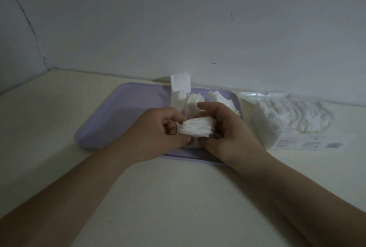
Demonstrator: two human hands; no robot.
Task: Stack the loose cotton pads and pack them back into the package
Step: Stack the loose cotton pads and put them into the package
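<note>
Head view: both hands are over the lavender tray [118, 112], with a stack of cotton pads [196, 128] held between them. The left hand [158, 129] pinches the stack's left end. The right hand [229, 127] curls round its right end. The stack is edge-on to the camera. Loose pads [193, 104] lie on the tray at 12 o'clock of the stack, just past the fingertips. The package [293, 120], with pads inside, lies on the counter [178, 197] at 3 o'clock of the right hand, beside the tray.
</note>
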